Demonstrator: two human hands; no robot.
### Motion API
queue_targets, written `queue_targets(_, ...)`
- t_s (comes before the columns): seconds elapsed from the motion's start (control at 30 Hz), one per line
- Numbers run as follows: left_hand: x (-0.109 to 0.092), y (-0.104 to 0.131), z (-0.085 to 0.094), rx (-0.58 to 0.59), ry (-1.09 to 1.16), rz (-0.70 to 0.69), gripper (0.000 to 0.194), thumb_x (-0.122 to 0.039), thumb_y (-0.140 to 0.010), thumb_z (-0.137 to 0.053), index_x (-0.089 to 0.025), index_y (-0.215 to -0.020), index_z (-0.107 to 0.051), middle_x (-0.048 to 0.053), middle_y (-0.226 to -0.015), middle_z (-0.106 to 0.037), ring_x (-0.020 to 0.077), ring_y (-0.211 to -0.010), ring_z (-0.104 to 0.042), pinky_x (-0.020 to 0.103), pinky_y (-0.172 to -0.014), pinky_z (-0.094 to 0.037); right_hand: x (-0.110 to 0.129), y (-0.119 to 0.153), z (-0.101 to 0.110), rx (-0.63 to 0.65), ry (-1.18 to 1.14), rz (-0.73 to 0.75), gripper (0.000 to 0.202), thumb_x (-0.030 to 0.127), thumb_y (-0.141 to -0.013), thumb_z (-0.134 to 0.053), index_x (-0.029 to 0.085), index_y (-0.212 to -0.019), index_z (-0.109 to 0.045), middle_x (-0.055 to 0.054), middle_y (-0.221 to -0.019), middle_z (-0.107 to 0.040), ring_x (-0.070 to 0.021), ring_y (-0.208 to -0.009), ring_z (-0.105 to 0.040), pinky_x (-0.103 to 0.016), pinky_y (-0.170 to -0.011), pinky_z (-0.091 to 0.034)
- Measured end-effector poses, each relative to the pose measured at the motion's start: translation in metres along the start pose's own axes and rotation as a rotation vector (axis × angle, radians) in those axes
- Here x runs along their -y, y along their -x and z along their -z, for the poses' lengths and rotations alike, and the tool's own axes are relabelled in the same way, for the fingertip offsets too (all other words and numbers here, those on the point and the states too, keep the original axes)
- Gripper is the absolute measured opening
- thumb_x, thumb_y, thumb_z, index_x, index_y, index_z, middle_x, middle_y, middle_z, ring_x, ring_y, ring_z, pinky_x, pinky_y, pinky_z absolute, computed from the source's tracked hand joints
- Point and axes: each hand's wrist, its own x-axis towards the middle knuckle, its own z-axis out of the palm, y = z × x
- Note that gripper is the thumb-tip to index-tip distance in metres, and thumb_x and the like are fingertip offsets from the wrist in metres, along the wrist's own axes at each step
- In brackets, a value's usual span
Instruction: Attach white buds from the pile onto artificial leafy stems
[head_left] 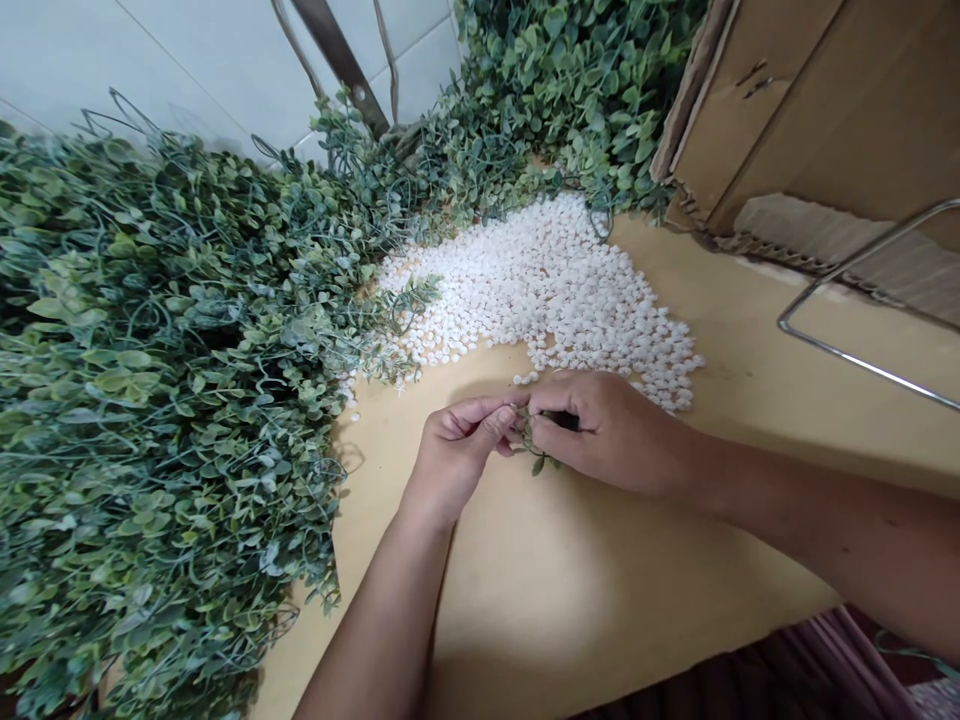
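Note:
My left hand [469, 440] and my right hand [600, 430] meet over the table, fingertips nearly touching. Between them is a small artificial leaf sprig [538, 462], pinched by both hands; its green leaves hang below my right fingers. Something small and pale sits at the left fingertips, too hidden to name. Just beyond my hands spreads a heap of small white beads [525, 280], a few lying loose at its near edge. The rest of the sprig is covered by my fingers.
A large pile of artificial greenery [165, 400] covers the left side, with more greenery [570, 90] at the back. A cardboard box [840, 110] stands at the back right, near a bent metal wire frame [847, 350]. The tabletop [525, 600] is tan.

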Motion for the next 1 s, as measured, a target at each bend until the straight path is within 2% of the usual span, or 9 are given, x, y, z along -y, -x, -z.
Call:
queue_targets(0.2, -0.001, 0.001, -0.002, -0.042, -0.004, -0.001, 0.018, -0.029, -0.056, -0.079, -0.018, -0.07, -0.075, 0.0, -0.054, -0.064, 0.0071, -0.049, -0.049, 0.021, -0.051, -0.044, 0.0, 0.001, -0.002, -0.023, -0.026, 0.008, 0.02, 0.014, -0.075, -0.047, 0.015, -0.062, -0.063, -0.003, -0.065, -0.062, -0.0129, -0.064, -0.054, -0.024, -0.062, -0.038)
queue_targets(0.33, -0.001, -0.001, -0.004, -0.03, -0.03, 0.013, 0.017, -0.026, -0.056, -0.079, -0.018, -0.07, -0.075, -0.001, -0.055, -0.064, 0.0067, -0.048, -0.048, 0.021, -0.05, -0.043, -0.001, 0.002, -0.004, -0.038, -0.05, 0.058, 0.022, 0.011, -0.076, -0.046, 0.015, -0.063, -0.064, -0.004, -0.067, -0.063, -0.014, -0.068, -0.055, -0.026, -0.069, -0.04)
queue_targets(0.47, 0.001, -0.003, -0.005, -0.011, -0.032, 0.011, 0.019, -0.029, -0.056, -0.079, -0.017, -0.07, -0.075, -0.001, -0.056, -0.064, 0.0063, -0.047, -0.048, 0.02, -0.048, -0.042, -0.003, 0.001, -0.005, -0.039, -0.058, 0.075, 0.022, 0.009, -0.077, -0.045, 0.015, -0.067, -0.064, -0.002, -0.064, -0.059, -0.0134, -0.068, -0.054, -0.025, -0.066, -0.039)
queue_targets(0.57, 0.0, -0.003, -0.001, -0.012, -0.025, -0.02, 0.026, -0.033, -0.057, -0.079, -0.018, -0.077, -0.074, -0.001, -0.059, -0.065, 0.0065, -0.049, -0.049, 0.02, -0.05, -0.043, -0.004, -0.001, -0.004, -0.06, -0.032, 0.054, 0.022, 0.014, -0.08, -0.043, 0.015, -0.061, -0.056, 0.0, -0.06, -0.051, -0.0112, -0.06, -0.048, -0.024, -0.059, -0.034)
queue_targets(0.63, -0.002, -0.002, 0.005, -0.068, -0.045, -0.069, 0.029, -0.036, -0.059, -0.077, -0.018, -0.082, -0.073, -0.002, -0.06, -0.064, 0.0064, -0.051, -0.05, 0.018, -0.049, -0.042, -0.005, -0.003, -0.004, -0.097, -0.019, 0.037, 0.025, 0.018, -0.082, -0.043, 0.017, -0.057, -0.045, 0.003, -0.055, -0.042, -0.0099, -0.054, -0.041, -0.023, -0.054, -0.03)
queue_targets(0.73, -0.006, 0.003, 0.011, -0.115, -0.122, -0.1, 0.029, -0.04, -0.062, -0.075, -0.016, -0.077, -0.072, -0.002, -0.055, -0.059, 0.0058, -0.049, -0.047, 0.017, -0.046, -0.037, -0.006, -0.004, -0.005, -0.139, 0.0, 0.033, 0.027, 0.021, -0.083, -0.042, 0.019, -0.057, -0.036, 0.004, -0.054, -0.037, -0.0098, -0.054, -0.039, -0.024, -0.053, -0.027)
queue_targets(0.87, -0.006, 0.009, 0.002, -0.007, -0.168, -0.057, 0.028, -0.034, -0.054, -0.08, -0.013, -0.067, -0.069, -0.001, -0.056, -0.06, 0.007, -0.052, -0.049, 0.019, -0.049, -0.038, -0.008, -0.005, -0.008, -0.171, 0.039, 0.047, 0.024, 0.021, -0.084, -0.042, 0.018, -0.061, -0.044, 0.002, -0.058, -0.043, -0.0114, -0.059, -0.042, -0.025, -0.056, -0.029)
queue_targets(1.0, -0.003, 0.006, 0.0, 0.028, -0.131, -0.036, 0.026, -0.033, -0.054, -0.08, -0.013, -0.064, -0.068, -0.002, -0.054, -0.06, 0.0059, -0.05, -0.047, 0.017, -0.048, -0.037, -0.008, -0.004, -0.005, -0.165, -0.04, 0.119, 0.018, 0.021, -0.082, -0.047, 0.015, -0.068, -0.057, -0.002, -0.065, -0.052, -0.0143, -0.068, -0.049, -0.028, -0.065, -0.036)
